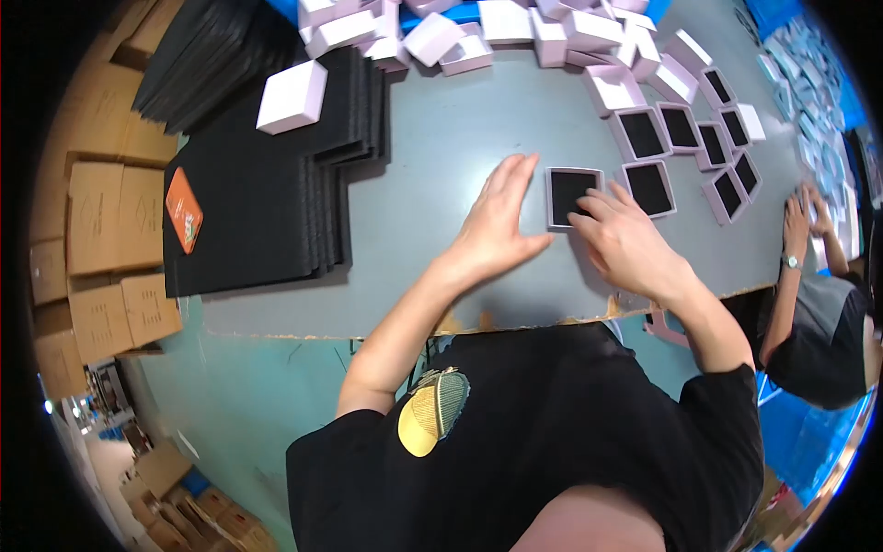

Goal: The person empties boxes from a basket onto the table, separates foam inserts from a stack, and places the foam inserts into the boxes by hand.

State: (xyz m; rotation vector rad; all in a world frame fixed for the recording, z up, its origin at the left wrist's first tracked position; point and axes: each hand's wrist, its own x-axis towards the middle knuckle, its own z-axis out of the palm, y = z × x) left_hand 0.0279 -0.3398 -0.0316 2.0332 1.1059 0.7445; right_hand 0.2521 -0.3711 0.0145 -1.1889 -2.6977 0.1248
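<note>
A small pale-pink box with a black foam insert sits on the grey table in front of me. My left hand lies just left of it, holding nothing, with fingers stretched out and thumb spread toward the box. Over the box's lower right corner is my right hand, its fingers bent and somewhat apart, the fingertips on or just above the black foam. Part of the box is hidden under those fingers. Close to the right hand stands another foam-lined box.
Several foam-lined boxes stand at the right. White and pink boxes are heaped at the back. On the left, black foam sheets carry a white box and an orange card. Another person's hands are at the far right.
</note>
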